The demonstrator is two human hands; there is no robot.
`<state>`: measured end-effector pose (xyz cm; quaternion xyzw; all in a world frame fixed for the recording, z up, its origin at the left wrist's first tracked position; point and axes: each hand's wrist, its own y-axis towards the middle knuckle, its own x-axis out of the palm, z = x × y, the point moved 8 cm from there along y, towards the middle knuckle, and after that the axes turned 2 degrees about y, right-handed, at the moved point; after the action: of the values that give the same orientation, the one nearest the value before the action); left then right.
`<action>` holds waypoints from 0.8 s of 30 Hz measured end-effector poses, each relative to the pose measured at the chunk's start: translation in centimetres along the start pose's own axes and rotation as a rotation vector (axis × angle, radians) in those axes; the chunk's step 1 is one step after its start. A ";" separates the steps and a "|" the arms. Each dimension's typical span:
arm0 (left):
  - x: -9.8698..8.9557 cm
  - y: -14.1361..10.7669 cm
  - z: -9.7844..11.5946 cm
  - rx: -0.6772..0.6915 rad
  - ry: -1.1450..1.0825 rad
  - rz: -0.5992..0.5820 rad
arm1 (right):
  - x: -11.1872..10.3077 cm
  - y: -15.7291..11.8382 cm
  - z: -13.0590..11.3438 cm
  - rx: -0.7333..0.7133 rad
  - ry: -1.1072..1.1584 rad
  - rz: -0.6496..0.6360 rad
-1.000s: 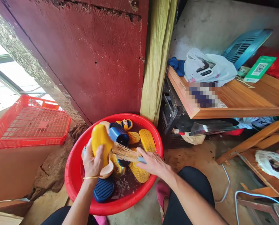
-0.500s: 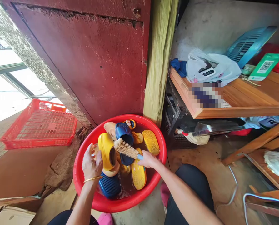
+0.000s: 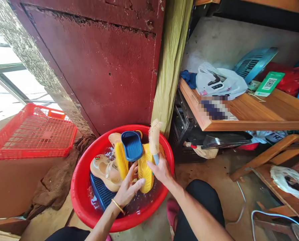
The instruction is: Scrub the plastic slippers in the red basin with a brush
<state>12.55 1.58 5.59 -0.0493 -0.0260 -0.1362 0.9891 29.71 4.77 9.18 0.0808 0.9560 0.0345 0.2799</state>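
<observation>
My right hand grips the blue handle of a scrubbing brush, its pale bristle head pointing up. Beside that hand, and partly behind its thumb, a yellow clog lies in the red basin. My left hand has its fingers apart, over the basin's middle, holding nothing I can see. Just beyond its fingertips is a dark blue clog, with another yellow clog leaning beside it. A beige clog rests on a ribbed blue sole at the left. Murky water surrounds the shoes.
A red plastic crate stands at the left, near a brown cloth. The maroon door rises behind the basin. At the right, a wooden table carries a white plastic bag and a blue fan.
My left hand has let go of the yellow clog and moved right. The brush has swung from lying across the shoes to upright. The blue clog has turned, and the beige clog shows more.
</observation>
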 end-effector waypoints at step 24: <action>-3.6 -1.4 -2.0 -0.456 -0.232 0.103 | 1.8 -4.1 -4.1 -0.547 -0.406 -0.216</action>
<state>8.75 1.05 3.54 -0.2875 -0.1052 -0.0815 0.9485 25.49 1.01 11.20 -0.0933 0.8392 0.2425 0.4777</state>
